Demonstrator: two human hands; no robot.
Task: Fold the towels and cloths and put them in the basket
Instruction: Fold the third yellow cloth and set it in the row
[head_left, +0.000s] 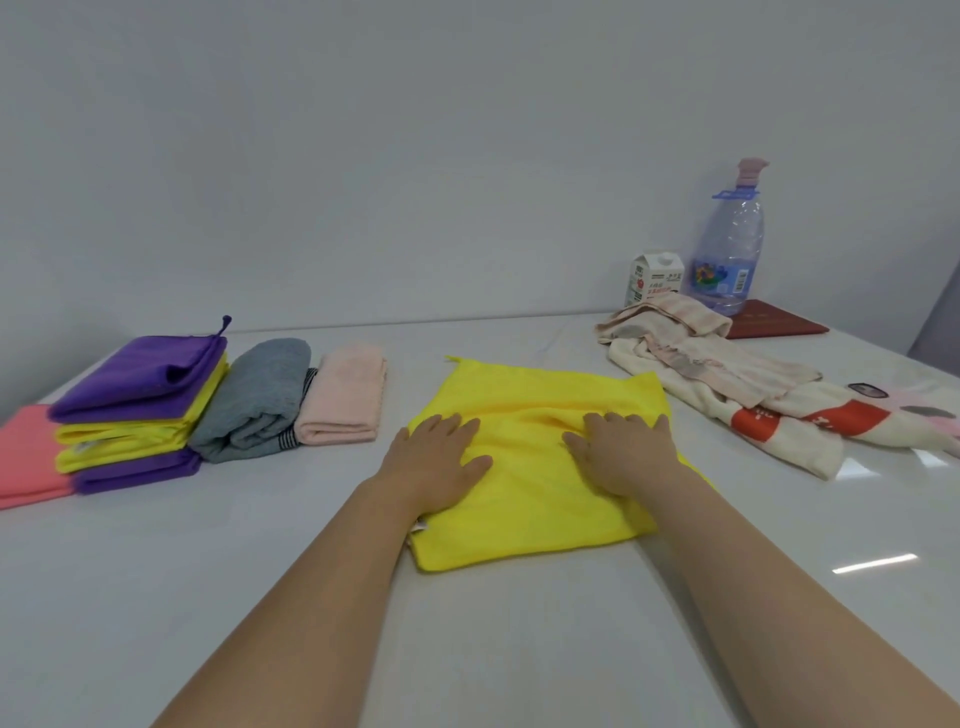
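A yellow cloth (540, 400) lies spread on the white table in front of me. My left hand (441, 457) rests flat on its left part, fingers straight. My right hand (623, 452) presses flat on its right part. At the left stands a stack of folded purple and yellow cloths (140, 405), with a folded coral cloth (26, 457) beside it. A folded grey towel (260, 395) and a folded pink towel (345, 395) lie to the right of the stack. Unfolded cream and pink towels (727, 374) are heaped at the right. No basket is in view.
A large plastic water bottle (727, 249), a small milk carton (652, 278) and a dark red booklet (774, 325) stand at the back right by the wall. The white table (156, 571) reaches from the wall to the near edge of the view.
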